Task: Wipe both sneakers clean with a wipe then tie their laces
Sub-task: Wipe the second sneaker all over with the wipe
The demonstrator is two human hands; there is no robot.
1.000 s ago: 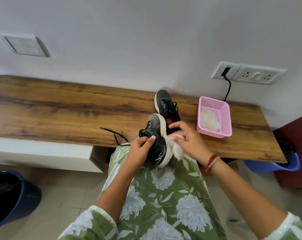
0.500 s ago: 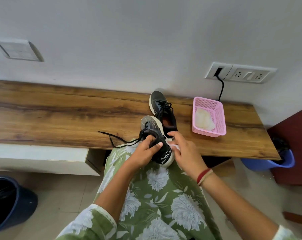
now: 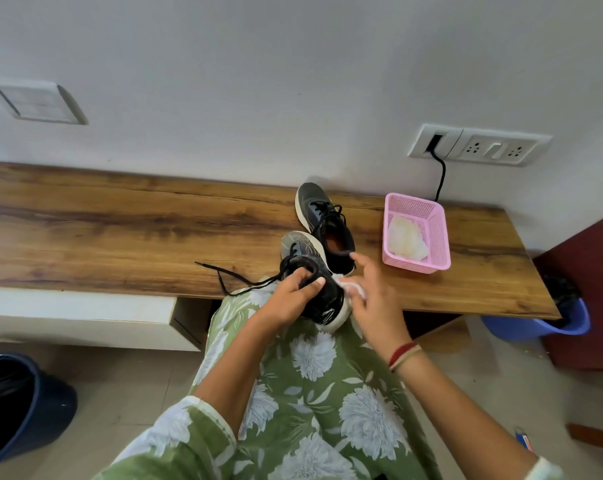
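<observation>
A dark near sneaker point(image 3: 322, 294) with a pale sole was held over the lap, at the front edge of the wooden worktop point(image 3: 120, 230), its toe pointed away towards the wall. It was gripped by the left hand point(image 3: 293, 297): the fingers were curled into the opening at the heel and the thumb was laid across the outside of the collar. A white wipe point(image 3: 353, 289) was held in the right hand point(image 3: 376, 301) and pressed against the right side of this sneaker, just above the sole. One finger of that hand was stretched out and blurred, so the exact grip on the wipe could not be made out. The black laces point(image 3: 230, 275) were left untied and trailed off to the left over the worktop's edge.

A far sneaker point(image 3: 324, 220) was stood upright on the worktop just behind the held one, toe to the wall, its laces also loose. To its right, near but apart, a pink basket point(image 3: 442, 233) was set on the worktop, and spare wipes point(image 3: 405, 237) were seen inside it. A black cable point(image 3: 440, 178) was run down the wall from a socket plate point(image 3: 480, 145) behind the basket. A green flowered dress point(image 3: 327, 393) was spread over the lap.
</observation>
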